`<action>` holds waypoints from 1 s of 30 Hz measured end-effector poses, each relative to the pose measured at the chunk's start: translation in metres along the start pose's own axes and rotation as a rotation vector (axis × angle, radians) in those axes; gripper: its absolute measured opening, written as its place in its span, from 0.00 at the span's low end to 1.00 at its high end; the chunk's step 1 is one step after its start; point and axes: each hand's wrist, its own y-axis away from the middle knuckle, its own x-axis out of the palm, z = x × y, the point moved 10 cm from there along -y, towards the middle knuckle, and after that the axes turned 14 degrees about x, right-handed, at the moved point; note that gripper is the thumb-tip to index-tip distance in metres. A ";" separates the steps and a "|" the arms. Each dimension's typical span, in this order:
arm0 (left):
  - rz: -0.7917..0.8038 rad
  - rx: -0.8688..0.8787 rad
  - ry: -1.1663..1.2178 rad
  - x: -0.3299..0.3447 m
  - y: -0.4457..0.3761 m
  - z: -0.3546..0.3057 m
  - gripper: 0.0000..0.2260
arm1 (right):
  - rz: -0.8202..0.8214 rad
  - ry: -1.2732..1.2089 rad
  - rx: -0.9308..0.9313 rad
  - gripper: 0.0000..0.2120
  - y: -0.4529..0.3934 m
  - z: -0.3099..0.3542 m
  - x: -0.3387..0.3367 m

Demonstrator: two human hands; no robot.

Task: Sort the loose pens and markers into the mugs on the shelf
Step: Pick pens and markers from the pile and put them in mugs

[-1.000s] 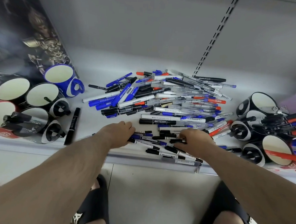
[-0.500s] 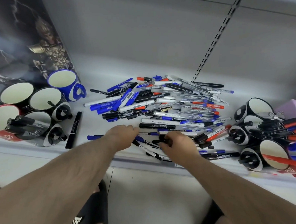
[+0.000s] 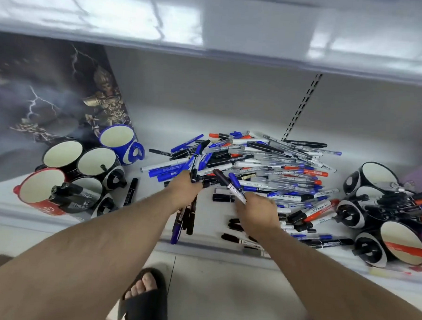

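1. I see the left hand [image 3: 182, 191] gripping a bundle of markers [image 3: 186, 216], ends sticking out above and below the fist; the right hand [image 3: 257, 211] pinches two pens [image 3: 230, 185].
2. Bare shelf [image 3: 153, 205] lies between the left mugs [image 3: 79, 172] and the pile [image 3: 266, 162]; the front lip is just below both wrists.
3. Half a second ago both hands lay flat on the pens (now lifted, loaded).
4. The pile sits just beyond both hands; the right mugs [image 3: 385, 218] are well apart.
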 end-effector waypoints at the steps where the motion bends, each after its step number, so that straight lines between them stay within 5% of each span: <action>1: -0.071 -0.040 0.142 -0.007 0.002 0.000 0.04 | 0.085 -0.144 0.048 0.15 0.002 -0.003 -0.005; 6: -0.276 -0.152 0.846 -0.022 0.029 -0.028 0.06 | 0.408 -0.982 0.453 0.16 0.049 0.001 -0.027; 10: -0.422 -0.076 1.031 -0.042 0.062 -0.060 0.04 | 0.513 -1.289 0.699 0.14 0.114 0.021 -0.030; 18: -0.543 0.099 1.035 -0.064 0.126 -0.104 0.04 | 0.603 -1.781 0.785 0.20 0.165 0.066 -0.038; 24: -0.372 0.219 0.965 -0.056 0.160 -0.142 0.03 | 0.540 -1.991 0.743 0.14 0.193 0.066 -0.074; 30: -0.160 0.225 0.884 -0.033 0.188 -0.148 0.05 | 0.528 -1.891 0.657 0.17 0.210 0.060 -0.094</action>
